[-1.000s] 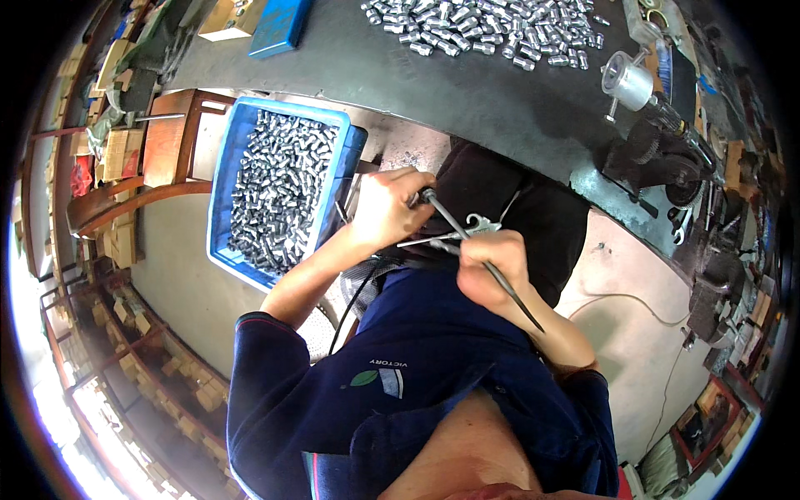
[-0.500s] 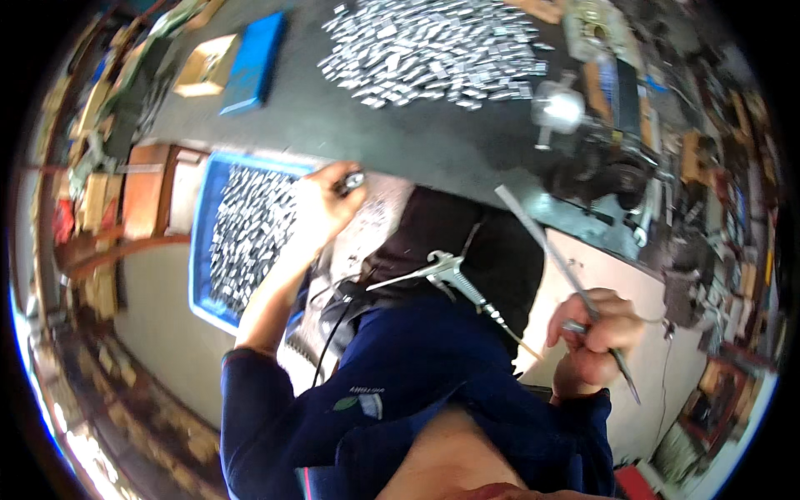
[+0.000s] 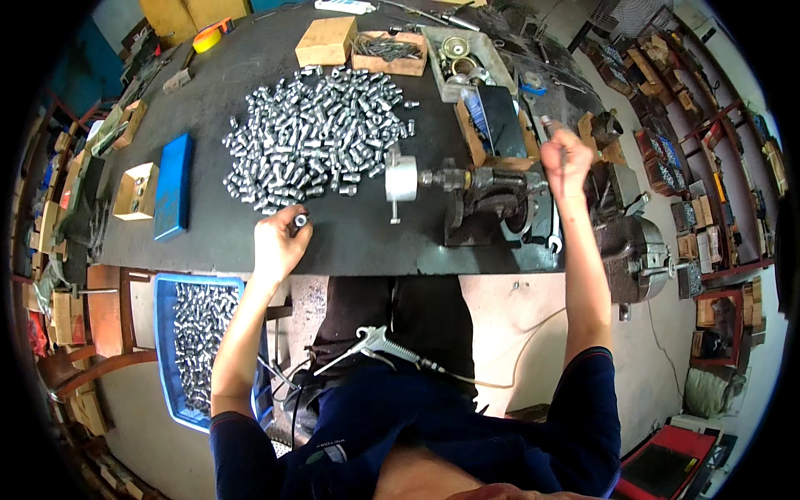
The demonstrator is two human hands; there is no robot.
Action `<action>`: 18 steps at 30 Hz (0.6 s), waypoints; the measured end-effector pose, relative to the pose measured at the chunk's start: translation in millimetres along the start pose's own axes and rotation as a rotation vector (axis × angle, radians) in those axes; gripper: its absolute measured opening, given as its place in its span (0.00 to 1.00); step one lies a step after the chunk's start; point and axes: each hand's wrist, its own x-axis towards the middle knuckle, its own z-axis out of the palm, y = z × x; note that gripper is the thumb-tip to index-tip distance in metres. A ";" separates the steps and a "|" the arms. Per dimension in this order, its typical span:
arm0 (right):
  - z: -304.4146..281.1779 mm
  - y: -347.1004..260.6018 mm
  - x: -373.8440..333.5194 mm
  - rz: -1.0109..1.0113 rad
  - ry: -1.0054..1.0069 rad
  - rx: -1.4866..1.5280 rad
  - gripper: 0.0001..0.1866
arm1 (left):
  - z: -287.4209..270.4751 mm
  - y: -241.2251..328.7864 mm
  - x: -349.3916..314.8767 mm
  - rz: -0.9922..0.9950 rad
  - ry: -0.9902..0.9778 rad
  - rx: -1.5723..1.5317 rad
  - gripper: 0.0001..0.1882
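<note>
My left hand (image 3: 279, 246) is closed on a small cylindrical metal fitting (image 3: 301, 221), held upright with its hollow end showing. It is over the bench at the near edge of a heap of similar shiny fittings (image 3: 317, 133). Farther right, my right hand (image 3: 575, 162) is closed round a long, thin metal tool (image 3: 546, 122) whose end sticks out past the fingers; the rest is mostly hidden. This hand is beside a bench fixture (image 3: 492, 196) with a pale round disc (image 3: 402, 178). An air blow gun (image 3: 379, 346) lies across my lap.
A blue bin (image 3: 162, 350) of fittings stands below the bench at left. On the bench (image 3: 358, 246) are a blue box (image 3: 173, 187), a small open box (image 3: 125, 208), a wooden box of thin rods (image 3: 360, 62) and a grey tray (image 3: 492, 54). A wrench (image 3: 556, 242) and vise (image 3: 637, 258) are at right.
The view has shifted to show more of the bench. My left hand has moved from beside the blue bin to the heap. My right hand has moved forward from beside my lap over the bench.
</note>
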 end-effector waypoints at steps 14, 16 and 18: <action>43.7 25.7 1.2 -0.293 -0.199 -0.383 0.09 | 25.4 -29.3 6.0 -0.011 0.083 0.113 0.10; 44.4 22.5 1.1 -0.240 -0.224 -0.361 0.09 | 25.4 -29.2 6.1 -0.017 0.077 0.103 0.11; 45.6 23.3 1.3 -0.193 -0.243 -0.346 0.09 | 25.4 -30.0 6.2 -0.020 0.074 0.099 0.11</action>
